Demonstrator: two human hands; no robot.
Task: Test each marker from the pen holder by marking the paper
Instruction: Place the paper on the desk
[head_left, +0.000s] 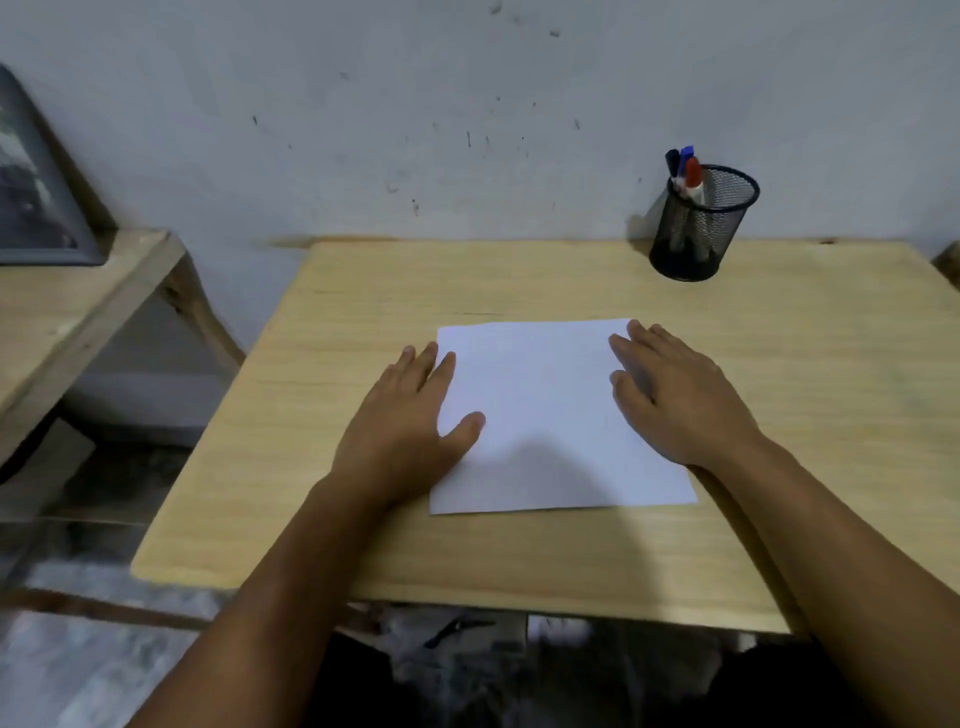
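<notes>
A white sheet of paper (550, 415) lies flat at the centre of the frame on a light wooden table (332, 519), its near edge running slightly askew to the table's front edge. No mark shows on the paper. The left hand (410, 431) rests palm down at the paper's left edge, fingers stretched out flat and slightly spread; its thumb and the tip of one finger lie on the sheet while the other fingers lie on the bare wood beside it. The right hand (675, 400) rests palm down over the paper's right side, fingers extended and close together, reaching to the sheet's far right corner, with the thumb pointing inward across the paper. Neither hand grips anything; both are flat and empty. In the upper right of the frame, at the table's far edge near the wall (415, 104), stands a black mesh holder (701, 228), upright and well apart from the paper and both hands. Three markers (688, 171) stand in it, leaning toward its left rim: one with a red cap, one with a blue cap, one with a dark cap. At the far left of the frame a second wooden surface (67, 312) bears a dark framed object (36, 197), blurred.
</notes>
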